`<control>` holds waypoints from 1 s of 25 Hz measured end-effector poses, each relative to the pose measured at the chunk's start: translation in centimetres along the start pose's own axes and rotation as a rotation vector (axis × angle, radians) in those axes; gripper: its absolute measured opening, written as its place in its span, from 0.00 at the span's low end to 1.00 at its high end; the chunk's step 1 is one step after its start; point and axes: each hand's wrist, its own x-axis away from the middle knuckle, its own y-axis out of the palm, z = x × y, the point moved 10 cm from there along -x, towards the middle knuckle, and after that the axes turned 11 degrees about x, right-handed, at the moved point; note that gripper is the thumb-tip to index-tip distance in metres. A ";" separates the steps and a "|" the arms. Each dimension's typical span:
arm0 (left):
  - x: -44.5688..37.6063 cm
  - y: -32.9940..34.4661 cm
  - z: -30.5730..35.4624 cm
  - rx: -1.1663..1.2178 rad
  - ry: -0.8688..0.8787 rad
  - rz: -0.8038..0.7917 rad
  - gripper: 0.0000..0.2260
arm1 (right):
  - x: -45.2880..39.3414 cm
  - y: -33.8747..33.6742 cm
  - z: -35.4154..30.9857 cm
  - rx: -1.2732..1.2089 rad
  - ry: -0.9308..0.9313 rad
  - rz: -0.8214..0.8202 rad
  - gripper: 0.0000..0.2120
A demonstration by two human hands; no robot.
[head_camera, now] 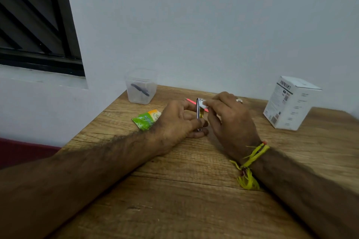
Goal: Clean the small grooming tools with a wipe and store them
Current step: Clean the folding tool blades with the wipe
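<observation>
My left hand (pixel 179 120) holds a metal nail clipper (pixel 198 111) upright above the wooden table (pixel 194 190), gripping its lower end. My right hand (pixel 231 120) pinches a small white wipe (pixel 204 104) against the clipper's top end. A thin pink-red tool (pixel 189 100) lies on the table behind the hands, partly hidden by them. At the table's back left corner stands a clear plastic container (pixel 141 88) with a dark tool (pixel 139 89) inside it.
A torn green and orange wipe sachet (pixel 146 119) lies just left of my left hand. A white cardboard box (pixel 291 102) stands at the right rear. The white wall runs behind the table, a dark louvred window (pixel 35 17) at upper left.
</observation>
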 end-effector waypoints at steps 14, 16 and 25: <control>-0.6 -0.1 -0.5 -0.006 -0.007 -0.012 0.12 | 0.0 0.4 -0.6 -0.008 -0.058 -0.028 0.07; -0.7 0.0 -0.5 -0.010 -0.002 -0.018 0.13 | 0.1 0.3 -1.0 0.022 -0.084 -0.044 0.07; -0.5 -0.2 -0.5 -0.033 -0.010 -0.007 0.12 | 0.2 0.3 -0.5 -0.015 -0.037 -0.038 0.07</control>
